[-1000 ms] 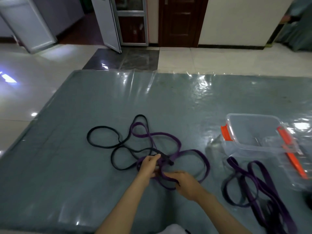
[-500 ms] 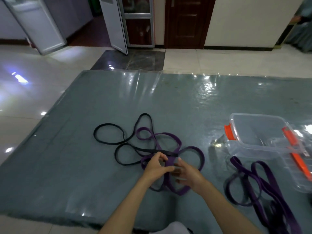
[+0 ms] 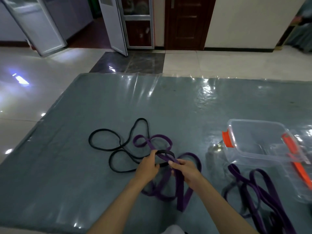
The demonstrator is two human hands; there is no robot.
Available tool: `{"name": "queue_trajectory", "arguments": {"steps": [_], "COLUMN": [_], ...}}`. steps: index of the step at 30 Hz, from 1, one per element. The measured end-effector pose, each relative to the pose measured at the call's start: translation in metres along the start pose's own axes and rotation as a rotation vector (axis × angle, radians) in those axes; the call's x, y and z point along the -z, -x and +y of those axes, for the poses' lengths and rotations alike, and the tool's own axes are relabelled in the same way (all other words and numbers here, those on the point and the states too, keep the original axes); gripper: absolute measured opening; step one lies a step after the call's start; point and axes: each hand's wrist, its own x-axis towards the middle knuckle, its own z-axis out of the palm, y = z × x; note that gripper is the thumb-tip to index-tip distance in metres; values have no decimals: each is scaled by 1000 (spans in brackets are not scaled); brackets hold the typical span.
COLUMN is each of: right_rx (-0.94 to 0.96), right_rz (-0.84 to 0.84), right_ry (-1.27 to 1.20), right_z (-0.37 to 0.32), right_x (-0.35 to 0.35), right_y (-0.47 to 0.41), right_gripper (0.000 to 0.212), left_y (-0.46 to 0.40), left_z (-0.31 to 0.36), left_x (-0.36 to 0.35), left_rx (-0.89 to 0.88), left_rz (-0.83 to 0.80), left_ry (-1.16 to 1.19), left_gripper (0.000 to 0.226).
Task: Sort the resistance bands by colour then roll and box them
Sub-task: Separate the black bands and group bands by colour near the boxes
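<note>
While half a second before both hands were close together over the knot, in the head view the left hand (image 3: 148,168) had its fingers curled around the black band (image 3: 118,147) where this band crossed the purple one, and the right hand (image 3: 184,169) gripped the purple band (image 3: 179,186) between thumb and fingers. The two hands were a little more apart than before. Under the right hand the purple band now hung lower in long loops, and one folded end reached nearer to the person than earlier. The far purple loop lay flat on the grey mat (image 3: 84,166), and the thin black loops lay to the left of it in nearly the same shape as before. A second pile of purple bands (image 3: 253,188) lay on the mat to the right, apart from the hands. Just behind this pile stood the clear box (image 3: 263,154) with orange clips, and nothing could be seen inside it. Its clear lid (image 3: 302,183) lay beside it at the right edge.
</note>
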Motion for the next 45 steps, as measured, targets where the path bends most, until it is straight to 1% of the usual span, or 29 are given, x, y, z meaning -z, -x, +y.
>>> {"name": "queue_trajectory", "arguments": {"steps": [1,3,5,7,11,12,13,14,15,18,19,20,21,22,23,24,26,27,28,29,31,34,37,39,41,42,43,45], "right_rx": [-1,13,29,26,-45,-55,-52,-37,-2,152,197,236,273,304,331,359,410,437,469,498,548,627,714,755,786,797,800,794], "right_rz": [-31,-105,-190,-260,-384,-409,-415,-402,-363,-130,-53,-12,4,-2,-13,-30,-63,-63,-49,-35,-33,-117,-143,-131,-130,-138,-150,-179], "right_ry": [2,32,88,202,483,559,633,680,695,693,713,738,775,824,871,893,827,737,648,579,548,695,817,818,805,799,787,728], "right_z": [-1,-3,-5,-7,-7,-6,-5,-4,-3,6,9,10,9,8,7,3,-7,-14,-22,-32,-54,-84,-109,-123,-133,-136,-139,-142], "right_x": [5,15,25,33,42,43,43,43,42,42,41,40,38,35,31,27,20,16,12,9,5,1,-6,-10,-14,-16,-18,-24], "right_y": [-1,-3,-3,-3,-3,-3,-4,-4,-5,-11,-13,-14,-15,-16,-16,-15,-11,-8,-6,-2,4,12,24,31,40,44,48,59], "right_gripper": [22,19,23,24,3,7,17,26,29,20,14,4,9,21,29,31,23,20,18,16,17,15,16,15,16,18,21,27], "left_y": [-5,-15,-26,-39,-62,-66,-70,-74,-77,-79,-79,-79,-80,-81,-81,-80,-75,-73,-72,-71,-71,-73,-76,-74,-69,-65,-60,-51], "left_z": [-1,-5,-5,-6,-11,-13,-15,-19,-22,-28,-28,-28,-28,-29,-29,-29,-27,-25,-24,-22,-17,-10,-2,4,11,17,23,36], "left_x": [1,1,5,12,24,26,27,28,28,29,29,29,29,29,29,28,28,28,28,29,31,32,37,47,57,63,68,72], "left_rx": [0,-3,-5,-15,-65,-73,-72,-65,-55,-14,-7,-20,-52,-99,-153,-203,-270,-286,-287,-280,-262,-224,-159,-168,-290,-348,-386,-432], "left_rz": [-27,-28,2,35,57,66,75,79,78,78,68,40,-15,-93,-192,-293,-433,-459,-456,-436,-373,-221,-34,40,69,61,30,-71], "left_ry": [-6,23,97,159,187,190,192,200,216,275,280,266,224,153,68,-11,-153,-189,-187,-164,-149,-156,-10,105,184,219,271,385], "left_gripper": [56,62,67,69,74,73,71,68,64,45,41,39,39,42,52,67,102,112,116,115,109,100,102,105,106,102,94,66]}}
